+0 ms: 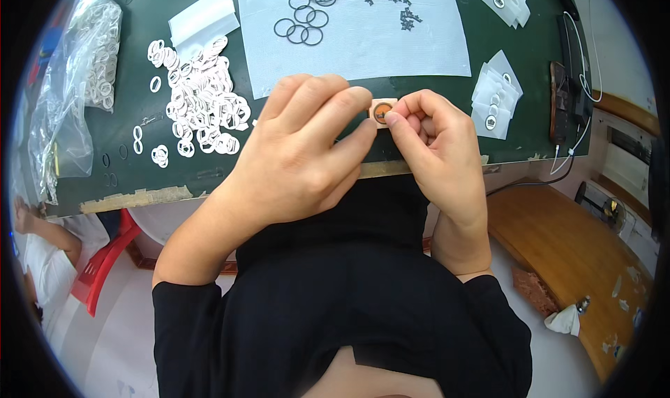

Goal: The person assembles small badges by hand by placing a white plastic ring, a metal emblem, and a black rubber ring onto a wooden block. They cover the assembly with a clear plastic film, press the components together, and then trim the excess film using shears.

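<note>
A small pale block [374,122] with an orange disc and a dark ring on its face sits between my hands, close to the table's front edge. My left hand [307,143] reaches over from the left, its thumb and index tips meeting the block's left side. At its right side, my right hand [447,140] is closed in a pinch, the thumb tip against the block. Whatever lies between those right fingertips is too small to make out. Beyond the hands, a pale blue sheet [377,42] bears black rings [300,32] and tiny black pieces [410,20].
White oval rings [206,105] lie heaped at left, beside a clear bag [105,56] of more. White cards [497,94] with small ovals lie at right, near a phone [559,101] and cables. A person in a white sleeve [52,272] sits at lower left by a red chair [105,265].
</note>
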A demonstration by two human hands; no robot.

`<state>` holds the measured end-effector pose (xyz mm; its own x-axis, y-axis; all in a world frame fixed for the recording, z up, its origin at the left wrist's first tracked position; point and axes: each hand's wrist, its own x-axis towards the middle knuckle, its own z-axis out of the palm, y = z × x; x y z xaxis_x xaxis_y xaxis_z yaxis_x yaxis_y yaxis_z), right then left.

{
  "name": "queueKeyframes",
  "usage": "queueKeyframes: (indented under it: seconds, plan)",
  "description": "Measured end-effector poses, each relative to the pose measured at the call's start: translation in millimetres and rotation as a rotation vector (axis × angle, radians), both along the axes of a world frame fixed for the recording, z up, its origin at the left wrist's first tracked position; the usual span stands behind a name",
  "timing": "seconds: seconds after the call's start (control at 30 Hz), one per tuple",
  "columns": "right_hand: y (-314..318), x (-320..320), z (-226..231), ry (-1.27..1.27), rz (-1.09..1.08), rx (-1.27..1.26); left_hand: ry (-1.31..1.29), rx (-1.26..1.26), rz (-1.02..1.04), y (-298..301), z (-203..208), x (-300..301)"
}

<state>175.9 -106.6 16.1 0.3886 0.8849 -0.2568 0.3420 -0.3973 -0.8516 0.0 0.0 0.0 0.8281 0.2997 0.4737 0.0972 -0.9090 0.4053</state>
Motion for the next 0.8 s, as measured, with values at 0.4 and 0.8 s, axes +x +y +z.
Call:
queueKeyframes:
  seconds: [0.4,0.8]
  plan:
    - [1.5,-3.4,0.4,-0.076,-0.056,-0.009,-0.024,0.005,0.008,-4.4,-5.7,7.6]
    - [3.3,2.7,-1.0,0.13,-0.067,0.029,-0.026,0.022,0.008,-3.9,-8.3,7.8]
